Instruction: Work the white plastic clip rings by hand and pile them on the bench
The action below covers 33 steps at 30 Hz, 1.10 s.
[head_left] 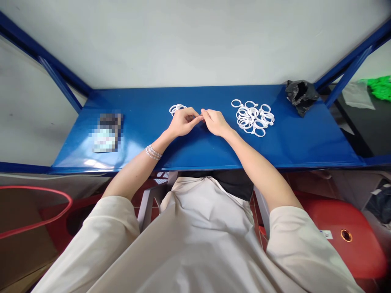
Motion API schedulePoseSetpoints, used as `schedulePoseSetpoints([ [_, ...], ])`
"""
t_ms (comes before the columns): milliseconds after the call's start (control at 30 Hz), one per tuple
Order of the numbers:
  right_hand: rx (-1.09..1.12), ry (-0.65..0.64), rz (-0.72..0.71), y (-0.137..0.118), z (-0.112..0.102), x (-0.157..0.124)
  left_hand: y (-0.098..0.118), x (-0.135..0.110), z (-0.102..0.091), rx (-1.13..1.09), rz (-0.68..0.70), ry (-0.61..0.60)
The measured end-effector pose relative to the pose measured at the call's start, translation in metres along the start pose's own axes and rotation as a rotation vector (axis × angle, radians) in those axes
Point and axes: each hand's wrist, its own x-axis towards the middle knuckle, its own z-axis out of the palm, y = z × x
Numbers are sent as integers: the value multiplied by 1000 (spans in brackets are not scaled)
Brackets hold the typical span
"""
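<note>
My left hand point(185, 121) and my right hand point(214, 121) meet fingertip to fingertip over the middle of the blue table point(146, 122). Both are closed in a pinch, and whatever they hold between them is too small or hidden to make out. Just behind my left hand lies a small group of white plastic rings point(174, 108), partly covered by the hand. To the right of my right hand spreads a larger pile of white rings point(251, 117), each with a small knob or tab, lying loosely over one another.
A crumpled black plastic bag point(301, 97) sits at the table's back right corner. On the left lies a pixelated, blurred item point(106, 133). Blue frame bars rise at both sides before a pale wall point(195, 40). A red stool point(342, 234) stands below right.
</note>
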Motion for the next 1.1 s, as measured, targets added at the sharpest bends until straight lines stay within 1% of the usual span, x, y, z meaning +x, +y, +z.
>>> schedulePoseSetpoints([
  [100,21,31,60,-4,-2,-1,5,-1,-1,-20,20,-64],
  [167,45,69,95,-7,-4,-1,6,-1,-1,-24,20,-79],
  [267,104,123,136,-8,-8,0,7,-1,-2,-10,12,-81],
  [400,176,165,189,-8,-12,1,6,0,-2,15,12,-71],
  [533,122,178,185,-7,-15,2,5,-1,-1,32,15,-67],
  [600,53,163,166,-6,-15,2,5,-1,-1,34,19,-69],
  [700,-7,69,140,-7,-14,0,5,-1,-2,30,18,-76],
  [800,35,-54,96,-9,-12,-3,5,-1,-3,34,13,-83],
  [900,131,-113,74,-9,-10,-5,6,-1,-3,29,26,-105],
  [1000,205,-105,81,-4,-7,-3,8,-2,-2,-8,27,-145],
  [1100,138,4,60,6,-9,4,9,-2,-3,28,17,-150],
])
